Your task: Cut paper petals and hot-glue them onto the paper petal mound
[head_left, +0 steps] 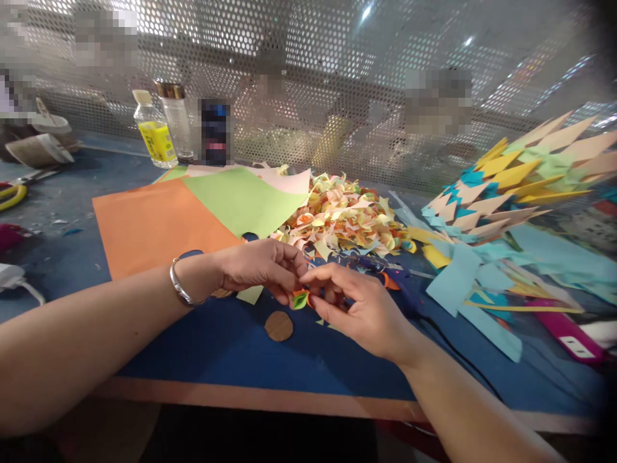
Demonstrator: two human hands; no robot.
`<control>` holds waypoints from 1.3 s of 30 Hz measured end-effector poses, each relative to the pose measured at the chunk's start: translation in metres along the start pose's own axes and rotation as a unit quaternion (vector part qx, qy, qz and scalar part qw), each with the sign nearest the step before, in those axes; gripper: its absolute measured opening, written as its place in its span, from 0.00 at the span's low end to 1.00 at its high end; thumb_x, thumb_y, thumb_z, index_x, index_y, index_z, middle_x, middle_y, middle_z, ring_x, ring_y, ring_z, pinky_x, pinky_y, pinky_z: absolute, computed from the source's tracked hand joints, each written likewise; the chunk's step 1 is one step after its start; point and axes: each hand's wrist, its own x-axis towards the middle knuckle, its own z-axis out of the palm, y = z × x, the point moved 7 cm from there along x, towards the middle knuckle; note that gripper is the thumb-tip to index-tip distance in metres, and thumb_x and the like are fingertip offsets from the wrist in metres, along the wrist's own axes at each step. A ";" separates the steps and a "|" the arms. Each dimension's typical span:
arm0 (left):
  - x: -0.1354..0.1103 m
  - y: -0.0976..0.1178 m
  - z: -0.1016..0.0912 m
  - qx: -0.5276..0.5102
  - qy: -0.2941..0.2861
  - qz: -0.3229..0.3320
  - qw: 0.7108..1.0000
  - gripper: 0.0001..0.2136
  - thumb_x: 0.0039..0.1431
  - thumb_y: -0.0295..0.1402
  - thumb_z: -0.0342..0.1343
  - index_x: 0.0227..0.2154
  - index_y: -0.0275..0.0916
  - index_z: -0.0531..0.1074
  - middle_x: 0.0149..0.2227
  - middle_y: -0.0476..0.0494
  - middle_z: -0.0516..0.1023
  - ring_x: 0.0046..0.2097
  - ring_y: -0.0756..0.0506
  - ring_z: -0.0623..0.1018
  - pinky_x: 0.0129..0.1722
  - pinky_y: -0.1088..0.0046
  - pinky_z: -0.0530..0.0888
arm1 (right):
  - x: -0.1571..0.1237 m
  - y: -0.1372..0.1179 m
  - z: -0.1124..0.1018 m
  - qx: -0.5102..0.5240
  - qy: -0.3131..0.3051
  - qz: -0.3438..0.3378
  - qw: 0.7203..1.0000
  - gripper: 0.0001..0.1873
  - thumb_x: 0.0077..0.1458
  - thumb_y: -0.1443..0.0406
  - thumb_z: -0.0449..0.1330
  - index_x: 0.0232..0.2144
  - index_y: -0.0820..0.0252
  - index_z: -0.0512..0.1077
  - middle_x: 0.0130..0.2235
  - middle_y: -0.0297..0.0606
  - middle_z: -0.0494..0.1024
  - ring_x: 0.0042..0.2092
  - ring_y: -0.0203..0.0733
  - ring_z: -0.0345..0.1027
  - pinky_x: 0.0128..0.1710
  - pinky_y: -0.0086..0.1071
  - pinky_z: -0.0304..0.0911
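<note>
At the middle of the desk, a small curled orange and green paper piece [300, 299] is held between my fingertips. My left hand [263, 267] pinches it from the left, a silver bangle on that wrist. From the right, the closed thumb and finger of my right hand [354, 302] grip it too. Just below lies a round cardboard disc [279, 326], flat on the blue desktop. A pale paper scrap [250, 294] sits beside my left hand. A dark blue glue gun [405, 289] with an orange part lies right of my right hand, partly hidden.
Orange [154, 222] and green paper sheets [245, 199] lie behind my left arm. Beyond my hands rises a heap of paper cuttings [342, 218]. A spiky paper construction [511, 180], blue paper strips [453, 280] and a magenta power strip [563, 331] occupy the right. Bottles [157, 138] stand at the back.
</note>
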 end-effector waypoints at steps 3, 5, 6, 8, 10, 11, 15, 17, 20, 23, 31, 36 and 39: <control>0.002 -0.005 0.002 0.012 -0.040 -0.008 0.999 0.08 0.45 0.22 0.62 0.30 0.35 0.73 0.28 0.49 0.77 0.28 0.52 0.77 0.25 0.80 0.73 | 0.000 -0.003 0.003 -0.010 -0.027 -0.009 1.000 0.10 0.57 0.69 0.58 0.42 0.56 0.72 0.31 0.32 0.73 0.25 0.30 0.61 0.23 0.26 0.61; 0.003 -0.007 0.002 0.021 -0.050 -0.003 0.999 0.07 0.47 0.24 0.62 0.30 0.36 0.73 0.28 0.49 0.77 0.29 0.52 0.77 0.26 0.80 0.72 | 0.000 -0.006 0.004 -0.013 -0.034 -0.016 0.999 0.08 0.56 0.70 0.58 0.39 0.57 0.72 0.31 0.32 0.73 0.25 0.30 0.61 0.23 0.25 0.61; 0.003 -0.007 0.002 0.025 -0.048 0.002 0.999 0.06 0.48 0.25 0.63 0.30 0.36 0.73 0.28 0.49 0.77 0.29 0.52 0.77 0.26 0.80 0.72 | 0.001 -0.007 0.005 -0.012 -0.036 -0.015 0.999 0.08 0.56 0.71 0.58 0.38 0.57 0.72 0.31 0.32 0.73 0.25 0.30 0.61 0.23 0.25 0.60; 0.003 -0.006 0.001 0.034 -0.042 0.009 0.998 0.07 0.49 0.27 0.63 0.31 0.37 0.72 0.28 0.49 0.77 0.29 0.52 0.77 0.26 0.79 0.71 | 0.000 -0.007 0.006 -0.006 -0.042 -0.004 0.999 0.07 0.55 0.71 0.58 0.37 0.56 0.71 0.30 0.30 0.72 0.24 0.30 0.60 0.23 0.25 0.60; 0.003 -0.005 0.002 0.046 -0.033 0.011 0.998 0.08 0.49 0.29 0.63 0.34 0.37 0.71 0.27 0.49 0.78 0.28 0.51 0.77 0.25 0.78 0.70 | 0.000 -0.004 0.007 -0.003 -0.049 0.011 0.999 0.07 0.55 0.71 0.58 0.36 0.56 0.71 0.29 0.29 0.71 0.24 0.30 0.60 0.23 0.25 0.59; 0.003 -0.005 0.003 0.053 -0.028 0.010 0.998 0.09 0.49 0.29 0.63 0.35 0.38 0.71 0.26 0.49 0.77 0.28 0.51 0.76 0.25 0.78 0.70 | 0.000 -0.003 0.008 -0.003 -0.053 0.017 0.998 0.06 0.55 0.71 0.59 0.36 0.57 0.70 0.28 0.29 0.70 0.24 0.30 0.60 0.23 0.25 0.59; 0.003 -0.006 0.004 0.069 -0.018 0.003 0.997 0.13 0.50 0.28 0.61 0.39 0.38 0.68 0.23 0.52 0.77 0.24 0.52 0.74 0.24 0.78 0.68 | 0.001 0.000 0.010 -0.001 -0.065 0.029 0.997 0.05 0.55 0.69 0.59 0.36 0.57 0.70 0.28 0.28 0.69 0.24 0.29 0.60 0.23 0.25 0.58; 0.004 -0.006 0.005 0.073 -0.025 0.010 0.997 0.14 0.51 0.28 0.60 0.41 0.38 0.67 0.23 0.51 0.77 0.23 0.52 0.74 0.25 0.77 0.68 | 0.002 0.000 0.010 -0.002 -0.065 0.029 0.997 0.05 0.56 0.69 0.59 0.37 0.57 0.70 0.27 0.28 0.69 0.24 0.29 0.60 0.23 0.25 0.58; 0.005 -0.006 0.005 0.079 -0.028 0.029 0.996 0.15 0.53 0.29 0.59 0.43 0.37 0.66 0.24 0.50 0.77 0.22 0.52 0.73 0.24 0.77 0.67 | 0.001 0.000 0.008 -0.002 -0.058 0.025 0.998 0.06 0.56 0.70 0.59 0.37 0.57 0.70 0.27 0.28 0.69 0.24 0.30 0.60 0.23 0.25 0.58; 0.006 -0.005 0.005 0.072 -0.003 0.036 0.997 0.16 0.53 0.29 0.60 0.45 0.37 0.64 0.25 0.50 0.77 0.22 0.53 0.73 0.22 0.78 0.67 | 0.000 0.002 0.005 0.003 -0.046 0.033 0.998 0.05 0.55 0.70 0.59 0.36 0.57 0.69 0.25 0.27 0.68 0.24 0.30 0.60 0.23 0.25 0.58; -0.003 0.010 0.003 -0.001 0.081 0.051 0.995 0.15 0.56 0.33 0.61 0.44 0.35 0.66 0.27 0.49 0.75 0.26 0.52 0.75 0.28 0.75 0.71 | 0.001 0.006 -0.007 0.024 0.040 0.062 0.997 0.04 0.54 0.69 0.59 0.33 0.58 0.67 0.26 0.29 0.69 0.24 0.30 0.61 0.24 0.24 0.60; -0.005 0.010 0.001 -0.061 0.058 0.037 0.996 0.17 0.53 0.31 0.65 0.44 0.35 0.67 0.30 0.47 0.78 0.28 0.52 0.78 0.34 0.72 0.74 | 0.001 0.006 -0.014 0.014 0.080 0.075 0.994 0.03 0.53 0.69 0.59 0.32 0.59 0.68 0.24 0.28 0.69 0.23 0.30 0.59 0.23 0.24 0.60; -0.004 0.010 0.000 -0.079 0.048 0.045 0.995 0.18 0.51 0.30 0.66 0.43 0.36 0.67 0.31 0.47 0.79 0.29 0.51 0.78 0.35 0.72 0.75 | 0.000 0.006 -0.016 0.023 0.091 0.074 0.993 0.03 0.53 0.68 0.60 0.32 0.59 0.68 0.24 0.29 0.70 0.23 0.30 0.60 0.23 0.24 0.60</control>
